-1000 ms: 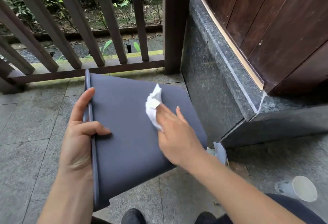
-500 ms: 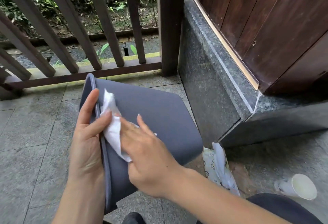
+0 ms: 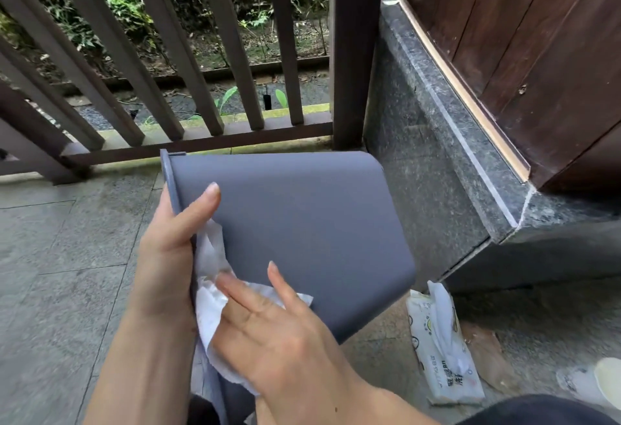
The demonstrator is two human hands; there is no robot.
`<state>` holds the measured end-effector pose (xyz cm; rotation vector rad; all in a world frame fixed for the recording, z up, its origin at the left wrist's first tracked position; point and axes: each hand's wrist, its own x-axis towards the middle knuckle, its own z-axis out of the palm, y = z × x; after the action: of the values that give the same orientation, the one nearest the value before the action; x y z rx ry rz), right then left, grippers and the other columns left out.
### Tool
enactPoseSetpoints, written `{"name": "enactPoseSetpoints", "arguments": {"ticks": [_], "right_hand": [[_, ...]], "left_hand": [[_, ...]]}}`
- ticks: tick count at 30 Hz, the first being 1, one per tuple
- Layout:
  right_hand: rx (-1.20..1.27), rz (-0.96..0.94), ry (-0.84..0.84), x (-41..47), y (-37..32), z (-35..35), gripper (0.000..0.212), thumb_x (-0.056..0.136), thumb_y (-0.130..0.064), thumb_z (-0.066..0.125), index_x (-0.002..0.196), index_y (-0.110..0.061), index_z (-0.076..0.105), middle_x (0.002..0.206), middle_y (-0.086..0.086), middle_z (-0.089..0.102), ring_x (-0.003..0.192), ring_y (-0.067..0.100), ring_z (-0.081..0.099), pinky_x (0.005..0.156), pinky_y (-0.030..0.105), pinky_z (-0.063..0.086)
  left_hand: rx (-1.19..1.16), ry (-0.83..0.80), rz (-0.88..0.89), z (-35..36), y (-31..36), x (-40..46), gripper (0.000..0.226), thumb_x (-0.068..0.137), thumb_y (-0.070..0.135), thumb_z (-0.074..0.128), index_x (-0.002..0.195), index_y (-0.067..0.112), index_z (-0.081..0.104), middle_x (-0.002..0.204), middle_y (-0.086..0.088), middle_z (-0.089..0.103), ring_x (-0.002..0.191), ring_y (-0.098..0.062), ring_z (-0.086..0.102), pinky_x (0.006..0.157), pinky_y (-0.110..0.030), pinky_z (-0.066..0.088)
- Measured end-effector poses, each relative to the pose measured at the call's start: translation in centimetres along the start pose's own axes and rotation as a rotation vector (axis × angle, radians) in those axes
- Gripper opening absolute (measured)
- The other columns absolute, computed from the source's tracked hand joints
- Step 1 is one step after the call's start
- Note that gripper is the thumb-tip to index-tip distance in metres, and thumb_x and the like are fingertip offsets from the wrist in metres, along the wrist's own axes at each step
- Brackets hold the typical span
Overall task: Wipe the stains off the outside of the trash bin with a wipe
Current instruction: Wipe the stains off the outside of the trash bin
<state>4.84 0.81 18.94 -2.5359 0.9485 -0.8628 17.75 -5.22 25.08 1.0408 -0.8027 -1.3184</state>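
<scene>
The grey bin (image 3: pixel 302 222) lies tipped on its side at frame centre, rim toward 9 o'clock, base toward 3. The wipe (image 3: pixel 215 297) is pressed flat on its wall near the rim, at 7 o'clock, under the spread fingers of the right hand (image 3: pixel 279 334), which pins rather than pinches it. The left hand (image 3: pixel 168 249) is curled around the rim, steadying the bin. Wiping looks mid-stroke; next, likely sweep toward 3 o'clock. A wipe pack (image 3: pixel 440 354) lies on the floor at 5 o'clock.
</scene>
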Motion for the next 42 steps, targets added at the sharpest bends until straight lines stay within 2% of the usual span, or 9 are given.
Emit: {"name": "enactPoseSetpoints", "arguments": {"ticks": [6, 9, 13, 17, 22, 26, 30, 36, 42], "right_hand": [[-0.106, -0.041, 0.078, -0.5, 1.2, -0.7, 0.027, 0.089, -0.005, 0.034, 0.101, -0.014, 0.056, 0.131, 0.009, 0.064, 0.144, 0.019, 0.037, 0.114, 0.056, 0.029], [-0.113, 0.212, 0.099, 0.9, 4.5, -3.0, 0.059, 0.073, -0.01, 0.042, 0.131, -0.009, 0.053, 0.145, 0.01, 0.052, 0.146, 0.021, 0.032, 0.119, 0.055, 0.019], [0.044, 0.569, 0.2, 2.8, 8.0, -5.4, 0.074, 0.083, 0.001, 0.043, 0.154, -0.014, 0.027, 0.153, -0.002, 0.042, 0.144, 0.015, 0.032, 0.124, 0.042, 0.003], [0.065, 0.45, 0.206, 3.0, 6.0, -4.6, 0.069, 0.081, -0.005, 0.036, 0.149, -0.01, 0.037, 0.143, 0.001, 0.052, 0.137, 0.018, 0.044, 0.123, 0.046, 0.008], [0.132, 0.271, 0.132, 2.5, 2.4, -1.3, 0.06, 0.093, -0.019, 0.038, 0.152, -0.012, 0.033, 0.16, -0.001, 0.033, 0.151, 0.011, 0.018, 0.123, 0.046, 0.007], [0.07, 0.264, 0.067, 2.3, 2.7, -0.6, 0.062, 0.089, -0.015, 0.039, 0.149, -0.004, 0.037, 0.157, 0.007, 0.038, 0.151, 0.016, 0.021, 0.122, 0.05, 0.014], [0.044, 0.277, 0.018, 1.7, 2.6, 0.6, 0.062, 0.086, -0.016, 0.037, 0.146, -0.002, 0.042, 0.155, 0.008, 0.042, 0.151, 0.017, 0.019, 0.122, 0.048, 0.013], [0.042, 0.25, 0.042, 0.9, 2.3, 0.8, 0.061, 0.083, -0.013, 0.045, 0.142, 0.001, 0.046, 0.151, 0.011, 0.046, 0.151, 0.02, 0.02, 0.122, 0.047, 0.016], [0.041, 0.226, 0.057, 1.0, 2.4, 1.3, 0.055, 0.081, -0.004, 0.06, 0.134, 0.002, 0.054, 0.144, 0.015, 0.053, 0.15, 0.023, 0.025, 0.122, 0.045, 0.017]], "left_hand": [[0.197, 0.028, 0.166, -0.1, -0.6, 0.7, 0.069, 0.101, 0.019, 0.054, 0.16, 0.031, 0.022, 0.134, 0.032, 0.062, 0.12, 0.009, 0.06, 0.09, -0.018, 0.055], [0.195, -0.093, 0.151, -0.2, -1.6, -0.1, 0.087, 0.089, 0.032, 0.069, 0.153, 0.06, 0.017, 0.156, 0.025, 0.043, 0.135, -0.005, 0.054, 0.102, -0.03, 0.051], [0.316, -0.235, 0.139, 0.3, -2.7, -1.0, 0.09, 0.091, 0.032, 0.069, 0.152, 0.063, 0.011, 0.142, 0.045, 0.047, 0.135, 0.004, 0.049, 0.102, -0.026, 0.049], [0.356, -0.173, 0.082, 1.1, -2.8, -0.5, 0.099, 0.078, 0.05, 0.075, 0.153, 0.062, 0.013, 0.145, 0.021, 0.056, 0.135, -0.003, 0.051, 0.116, -0.046, 0.039], [0.325, -0.01, -0.041, 2.8, -3.6, 0.2, 0.098, 0.072, 0.08, 0.064, 0.156, 0.052, 0.022, 0.123, 0.047, 0.041, 0.106, 0.038, 0.042, 0.078, 0.007, 0.038], [0.137, 0.142, -0.265, 2.4, -3.5, 0.9, 0.097, 0.068, 0.086, 0.061, 0.153, 0.048, 0.035, 0.158, 0.015, 0.043, 0.14, -0.002, 0.046, 0.116, -0.033, 0.037], [0.171, 0.289, -0.415, 2.6, -3.4, 1.5, 0.046, 0.089, 0.076, 0.048, 0.105, 0.044, 0.077, 0.114, 0.003, 0.075, 0.091, -0.014, 0.073, 0.078, -0.036, 0.058], [0.427, 0.286, -0.219, 2.4, -4.0, 2.2, 0.045, 0.103, 0.053, 0.042, 0.143, 0.039, 0.055, 0.138, 0.02, 0.055, 0.132, -0.005, 0.05, 0.116, -0.035, 0.035], [0.421, 0.248, -0.299, 1.1, -4.5, 2.8, 0.048, 0.089, 0.006, 0.051, 0.116, 0.041, 0.069, 0.114, 0.002, 0.067, 0.089, -0.012, 0.067, 0.078, -0.032, 0.052]]}}
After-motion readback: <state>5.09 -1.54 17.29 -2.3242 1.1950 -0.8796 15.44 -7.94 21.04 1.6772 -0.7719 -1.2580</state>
